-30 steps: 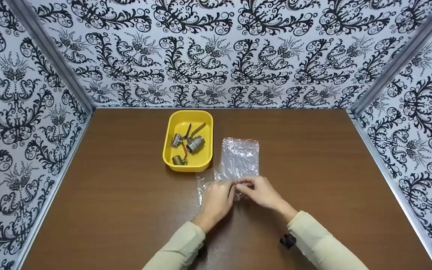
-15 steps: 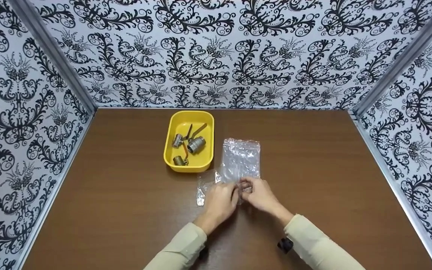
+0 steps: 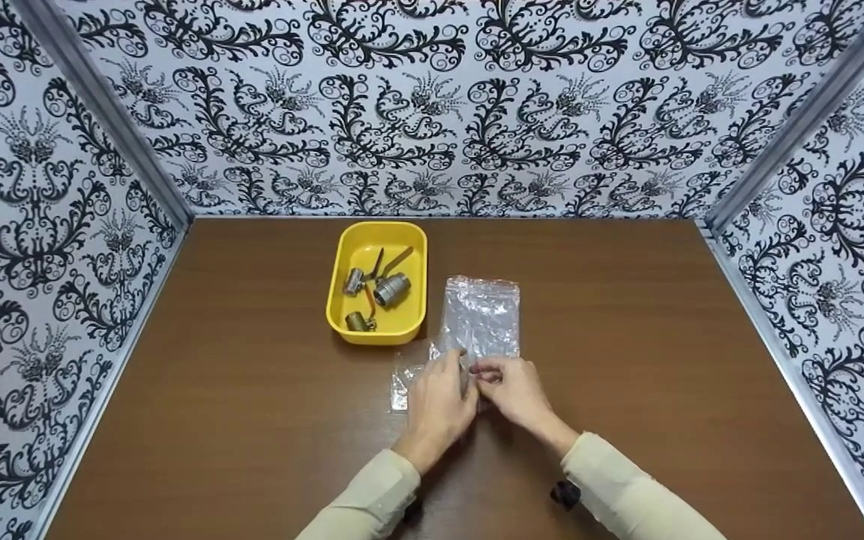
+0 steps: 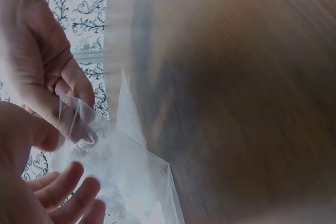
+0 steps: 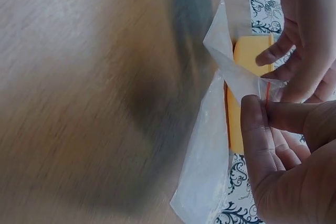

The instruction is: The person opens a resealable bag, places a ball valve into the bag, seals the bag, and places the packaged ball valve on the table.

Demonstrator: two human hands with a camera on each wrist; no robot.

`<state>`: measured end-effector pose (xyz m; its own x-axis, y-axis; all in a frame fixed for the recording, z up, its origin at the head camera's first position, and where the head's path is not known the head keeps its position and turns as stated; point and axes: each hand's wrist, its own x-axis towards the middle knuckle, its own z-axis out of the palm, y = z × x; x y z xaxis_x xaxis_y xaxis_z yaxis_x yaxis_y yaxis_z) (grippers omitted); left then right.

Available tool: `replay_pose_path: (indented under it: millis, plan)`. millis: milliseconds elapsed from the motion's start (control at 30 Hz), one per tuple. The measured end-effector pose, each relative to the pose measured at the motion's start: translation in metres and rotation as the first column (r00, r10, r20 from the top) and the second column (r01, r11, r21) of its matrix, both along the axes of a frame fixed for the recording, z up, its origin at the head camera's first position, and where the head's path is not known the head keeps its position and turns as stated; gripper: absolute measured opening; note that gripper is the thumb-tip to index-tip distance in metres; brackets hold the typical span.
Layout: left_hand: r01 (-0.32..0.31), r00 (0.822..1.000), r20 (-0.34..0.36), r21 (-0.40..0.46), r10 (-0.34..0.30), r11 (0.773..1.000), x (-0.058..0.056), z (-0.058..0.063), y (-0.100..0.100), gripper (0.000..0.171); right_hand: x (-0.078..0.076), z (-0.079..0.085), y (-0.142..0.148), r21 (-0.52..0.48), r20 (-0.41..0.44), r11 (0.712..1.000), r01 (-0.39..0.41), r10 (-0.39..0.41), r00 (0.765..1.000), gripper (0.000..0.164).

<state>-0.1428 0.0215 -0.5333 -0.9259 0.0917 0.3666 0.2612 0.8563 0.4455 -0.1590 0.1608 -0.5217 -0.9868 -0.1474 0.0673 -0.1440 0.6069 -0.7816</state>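
Note:
A clear zip-lock bag (image 5: 244, 80) with a red line along its mouth is between my two hands. My right hand (image 3: 516, 390) pinches its mouth edge between thumb and forefinger, seen closely in the right wrist view. My left hand (image 3: 438, 401) is at the other side of the mouth, its thumb close to the plastic. In the left wrist view, the left fingers (image 4: 79, 198) are spread apart from the thumb. Another clear zip-lock bag (image 3: 483, 311) lies flat on the table beyond my hands. The left hand partly covers the held bag in the head view.
A yellow tray (image 3: 332, 300) stands left of the flat bag. Inside it lie a large grey ball valve (image 3: 391, 289), a smaller silver valve (image 3: 354, 281) and a brass valve with a red handle (image 3: 357, 322). Patterned walls (image 3: 432, 112) enclose the brown table (image 3: 627, 315).
My left fingers have stretched forward and spread from the thumb. The right hand stays at the bag's mouth, with only small shifts. The tray and flat bag have not moved.

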Motion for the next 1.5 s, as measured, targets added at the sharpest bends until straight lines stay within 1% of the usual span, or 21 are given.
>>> replay_pose_path:
  millis: [133,200,267,367,467,567,667,767,833,967,1067,1167,1233,1367,1500]
  plan:
    - [-0.022,1.0,-0.015,-0.081,0.021,0.996,0.003,0.0,0.002,0.055,0.002,0.0,-0.001,0.071,-0.025,0.997,0.009,-0.007,1.0,0.018]
    - [-0.027,0.999,-0.02,-0.104,0.025,0.994,0.004,-0.001,0.003,0.057,0.004,-0.001,-0.002,0.106,-0.031,0.994,0.016,-0.012,0.999,0.018]
    - [-0.033,0.999,-0.025,-0.107,0.03,0.994,0.005,-0.002,0.004,0.056,0.004,-0.002,-0.002,0.137,-0.038,0.99,0.022,-0.017,0.999,0.019]
    - [-0.033,0.999,-0.029,-0.088,0.03,0.996,0.005,-0.002,0.004,0.054,0.003,-0.005,-0.003,0.161,-0.052,0.986,0.035,-0.027,0.998,0.02]
    - [-0.022,1.0,-0.023,-0.049,0.021,0.999,0.007,0.0,0.004,0.053,0.0,-0.006,-0.002,0.183,-0.07,0.982,0.055,-0.042,0.997,0.019]
    - [0.005,1.0,-0.016,-0.011,-0.005,1.0,0.009,0.002,0.004,0.053,-0.005,-0.007,-0.001,0.221,-0.069,0.972,0.076,-0.062,0.996,0.013]
    - [0.036,0.999,-0.027,0.016,-0.036,0.999,0.01,0.002,0.005,0.052,-0.011,-0.006,-0.001,0.26,-0.084,0.962,0.087,-0.067,0.994,0.006]
    - [0.049,0.998,-0.038,0.019,-0.048,0.999,0.012,0.003,0.005,0.053,-0.017,-0.003,-0.001,0.285,-0.098,0.954,0.088,-0.063,0.993,0.007]
    - [0.048,0.998,-0.04,0.015,-0.048,0.999,0.013,0.005,0.004,0.054,-0.02,-0.001,-0.001,0.289,-0.103,0.954,0.08,-0.052,0.993,0.009]
    - [0.042,0.999,-0.012,-0.005,-0.042,0.999,0.013,0.008,0.001,0.057,-0.025,0.005,-0.003,0.264,-0.091,0.963,0.061,-0.038,0.995,0.01]
    - [0.032,0.999,-0.001,0.002,-0.032,0.999,0.012,0.009,-0.003,0.057,-0.025,0.009,-0.006,0.227,-0.09,0.974,0.019,0.002,0.996,0.009]
    - [0.018,0.999,-0.03,0.009,-0.018,1.0,0.009,0.007,-0.007,0.055,-0.025,0.012,-0.008,0.197,-0.082,0.98,-0.041,0.058,0.995,0.012]
    - [-0.002,0.999,-0.045,-0.002,0.002,1.0,0.006,0.006,-0.011,0.054,-0.025,0.012,-0.01,0.186,-0.081,0.979,-0.078,0.094,0.992,0.014]
    - [-0.045,0.997,-0.068,-0.039,0.043,0.998,0.001,0.004,-0.016,0.053,-0.027,0.011,-0.013,0.159,-0.05,0.981,-0.113,0.122,0.991,0.017]
    - [-0.077,0.993,-0.096,-0.043,0.072,0.996,0.0,0.007,-0.021,0.049,-0.031,0.009,-0.016,0.15,-0.028,0.978,-0.142,0.148,0.989,0.018]
